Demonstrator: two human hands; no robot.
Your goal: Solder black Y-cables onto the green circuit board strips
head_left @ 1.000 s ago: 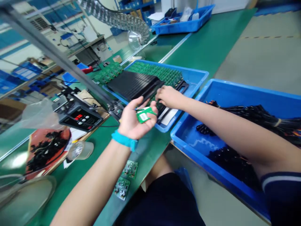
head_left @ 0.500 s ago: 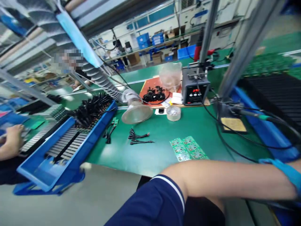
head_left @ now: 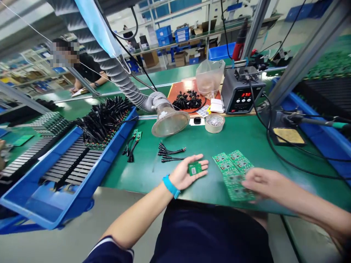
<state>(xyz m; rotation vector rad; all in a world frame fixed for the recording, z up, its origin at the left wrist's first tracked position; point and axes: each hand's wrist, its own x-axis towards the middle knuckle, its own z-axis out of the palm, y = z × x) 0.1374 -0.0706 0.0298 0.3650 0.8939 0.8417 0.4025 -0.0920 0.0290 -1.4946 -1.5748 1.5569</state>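
Right now the green workbench [head_left: 246,142] stretches across in front of you, and a long blue tray [head_left: 68,197] sits at its left end, loaded with rows of black strips and a heap of black cable bundles [head_left: 102,118]. A ribbed extraction hose [head_left: 109,69] drops from above and ends in a clear funnel [head_left: 170,122], tilted and resting just above the mat near the middle. Behind it to the right stands the soldering station [head_left: 241,95] with red digits lit, and an iron stand with a yellow sponge [head_left: 289,136] lies further right. Close to you, a cluster of green circuit boards [head_left: 229,164] lies flat on the mat. Your right hand [head_left: 260,180] is over the near edge of that cluster, fingers stretched toward the boards, but it is blurred and you cannot tell whether it grips one. Your left hand [head_left: 186,173], with a blue wristband [head_left: 170,186], is turned palm up just left of the boards and lightly pinches a small green board [head_left: 195,168] between thumb and fingers. A few black wire leads [head_left: 170,153] lie just beyond that hand, and a round tin [head_left: 214,123] sits near the funnel.
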